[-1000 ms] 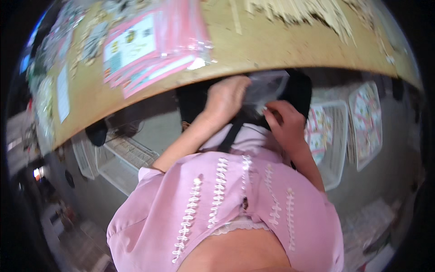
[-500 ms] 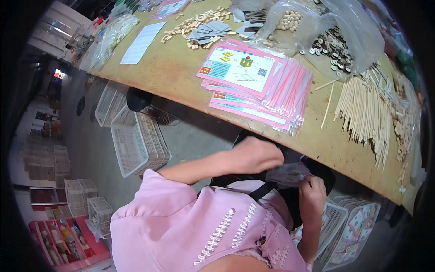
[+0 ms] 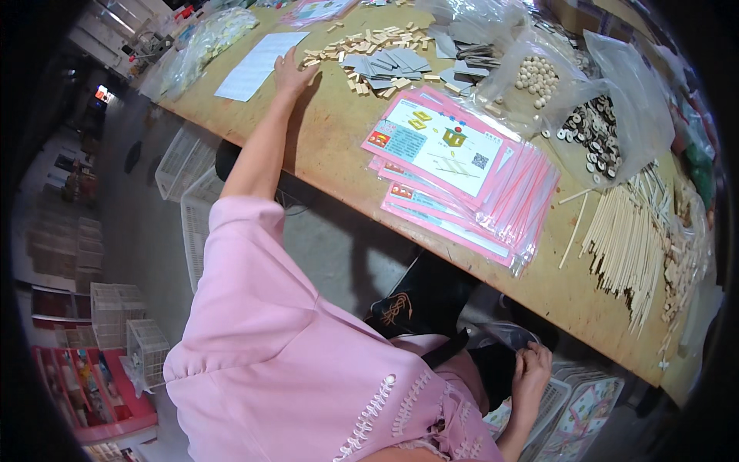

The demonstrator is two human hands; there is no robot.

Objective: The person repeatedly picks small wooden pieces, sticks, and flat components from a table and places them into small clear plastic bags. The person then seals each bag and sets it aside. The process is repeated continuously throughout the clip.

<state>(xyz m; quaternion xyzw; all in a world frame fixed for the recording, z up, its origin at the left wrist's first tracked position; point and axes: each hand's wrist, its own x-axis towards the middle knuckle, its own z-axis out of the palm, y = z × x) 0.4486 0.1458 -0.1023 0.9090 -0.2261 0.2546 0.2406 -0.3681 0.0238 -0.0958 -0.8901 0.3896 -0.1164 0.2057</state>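
My left hand (image 3: 292, 75) is stretched far out over the table, fingers apart, between a sheet of paper (image 3: 258, 68) and the left end of a pile of small wooden blocks (image 3: 339, 52). Nothing shows in its grasp. Down by my lap, my right hand (image 3: 531, 369) pinches the edge of a clear plastic bag (image 3: 504, 336), whose contents I cannot make out. Grey flat pieces (image 3: 387, 63) lie among the blocks. Nearer to me, pink-bordered printed packets (image 3: 439, 146) in clear sleeves are stacked and fanned out.
Further right are a bag of wooden beads (image 3: 536, 79), a bag of dark and pale rings (image 3: 591, 138) and a heap of thin wooden sticks (image 3: 627, 246). White plastic baskets (image 3: 194, 231) stand below the table (image 3: 339, 165); another basket (image 3: 589, 416) holds printed packets.
My left hand has gone from above my lap out to the far left part of the table, beside the blocks. My right hand still holds the plastic bag, slightly lower in view.
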